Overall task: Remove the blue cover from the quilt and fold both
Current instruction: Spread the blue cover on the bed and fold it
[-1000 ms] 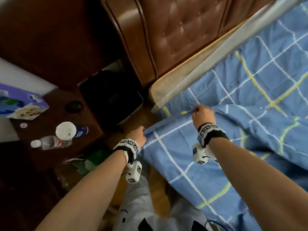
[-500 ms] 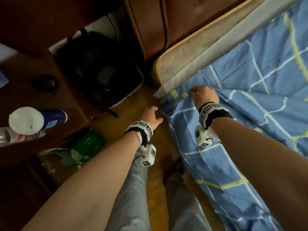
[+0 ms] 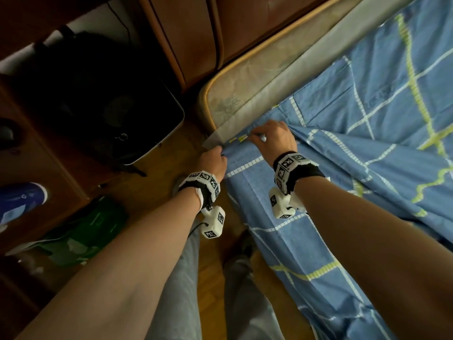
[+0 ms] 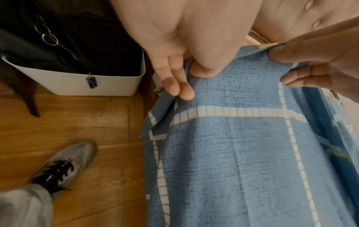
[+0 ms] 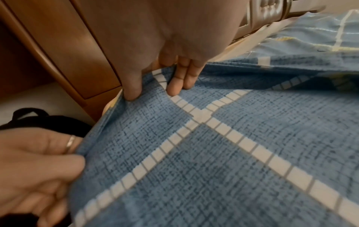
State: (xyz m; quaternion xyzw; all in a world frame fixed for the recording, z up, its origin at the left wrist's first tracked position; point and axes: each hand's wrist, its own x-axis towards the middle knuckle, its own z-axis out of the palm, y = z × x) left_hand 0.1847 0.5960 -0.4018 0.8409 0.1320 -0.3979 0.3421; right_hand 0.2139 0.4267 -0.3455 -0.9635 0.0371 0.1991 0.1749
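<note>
at the corner of the mattress (image 3: 245,94), nearest the dark bin (image 3: 157,133), both hands are working the same edge; the blue cover (image 3: 367,143) is lying spread over the bed away from that corner, one side hanging down off the mattress toward the wooden floor (image 4: 77,122); the quilt itself is not showing anywhere, so presumably it is still inside; the cover's bulk is running from the corner off to the person's right and back toward them, so any pull to free it would likely need to go along that long axis, away from the headboard (image 3: 245,25); the right hand (image 3: 274,138) is sitting just inboard of the corner, fingertips (image 5: 174,90) and thumb pressing together on the cover's edge; the left hand (image 3: 213,160) is sitting right at the corner, closer to the bin, pinching the hanging edge between thumb and fingers (image 4: 180,90); the two hands are close together, a short stretch of edge running taut between them; the left hand is the nearer one to the corner itself, so it looks better placed to hunt for the opening there, though no opening or zip is visible.
</note>
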